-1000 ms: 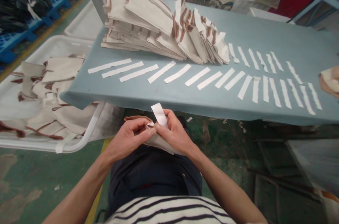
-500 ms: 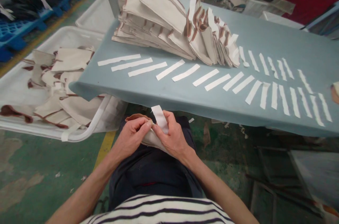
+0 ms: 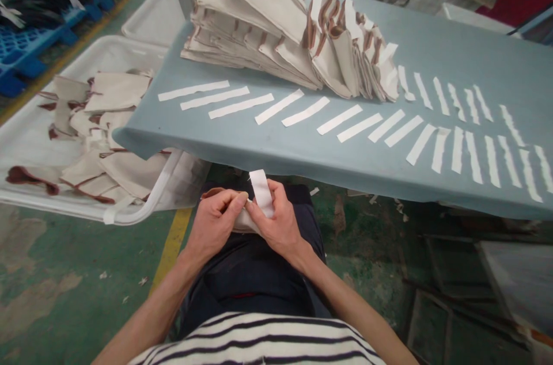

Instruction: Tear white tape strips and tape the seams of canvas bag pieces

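Observation:
Over my lap I hold a cream fabric piece [image 3: 247, 223] with a brown edge. My left hand [image 3: 215, 221] is closed on it, thumb and forefinger pinching its upper edge. Close beside it, my right hand [image 3: 279, 224] is closed too, pinching the same edge with the thumb. A white strip [image 3: 261, 189] stands up out of my right hand, held against the fingers. The two thumb tips nearly meet. Most of the fabric's far side is hidden behind my hands.
Ahead stands a table with a blue-green cover [image 3: 181, 137]. White strips [image 3: 305, 111] lie across it in rows, before a stack of cream, brown-edged fabric pieces [image 3: 259, 2]. A white plastic bin [image 3: 147, 206] of similar pieces is at left. Metal frames [image 3: 427, 324] lie lower right.
My view has shifted slightly, so the table and stack sit a little higher. Both hands keep their pinch on the fabric, the white strip still in the right.

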`<state>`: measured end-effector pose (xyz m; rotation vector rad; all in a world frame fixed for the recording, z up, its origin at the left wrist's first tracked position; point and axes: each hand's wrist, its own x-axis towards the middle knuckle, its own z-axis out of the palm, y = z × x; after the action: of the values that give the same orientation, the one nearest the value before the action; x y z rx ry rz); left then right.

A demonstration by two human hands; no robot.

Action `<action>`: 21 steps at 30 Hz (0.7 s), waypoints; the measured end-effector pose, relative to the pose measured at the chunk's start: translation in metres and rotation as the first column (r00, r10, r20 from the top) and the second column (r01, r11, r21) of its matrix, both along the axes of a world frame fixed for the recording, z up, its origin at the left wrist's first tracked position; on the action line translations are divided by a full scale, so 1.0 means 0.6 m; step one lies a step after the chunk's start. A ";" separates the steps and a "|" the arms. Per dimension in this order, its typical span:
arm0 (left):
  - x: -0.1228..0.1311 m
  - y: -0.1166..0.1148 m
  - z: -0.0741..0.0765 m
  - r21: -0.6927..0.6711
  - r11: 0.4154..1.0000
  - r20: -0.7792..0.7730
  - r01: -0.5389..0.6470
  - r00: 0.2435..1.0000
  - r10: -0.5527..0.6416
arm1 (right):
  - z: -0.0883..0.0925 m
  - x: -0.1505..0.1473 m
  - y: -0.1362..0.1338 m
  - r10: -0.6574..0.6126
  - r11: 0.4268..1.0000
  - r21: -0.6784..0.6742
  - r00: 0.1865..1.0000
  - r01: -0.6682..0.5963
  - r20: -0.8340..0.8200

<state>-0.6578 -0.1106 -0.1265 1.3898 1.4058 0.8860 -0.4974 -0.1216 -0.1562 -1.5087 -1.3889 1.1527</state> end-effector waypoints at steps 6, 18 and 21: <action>0.008 -0.006 -0.039 -0.157 0.987 0.159 -0.029 0.986 0.054 | -0.040 0.006 -0.004 0.053 0.998 0.036 0.983 -0.047 -0.178; -0.007 0.019 0.016 -0.133 0.980 0.212 0.149 0.970 -0.119 | 0.061 0.064 0.018 0.005 1.000 0.001 0.968 -0.005 -0.250; -0.008 0.023 0.013 -0.130 0.982 0.209 0.136 0.972 -0.107 | 0.076 0.052 0.011 0.121 0.989 -0.053 0.968 -0.136 -0.219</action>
<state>-0.6629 -0.0968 -0.1188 1.2279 1.1930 0.8051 -0.4664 -0.1148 -0.1103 -1.3104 -1.3261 1.4120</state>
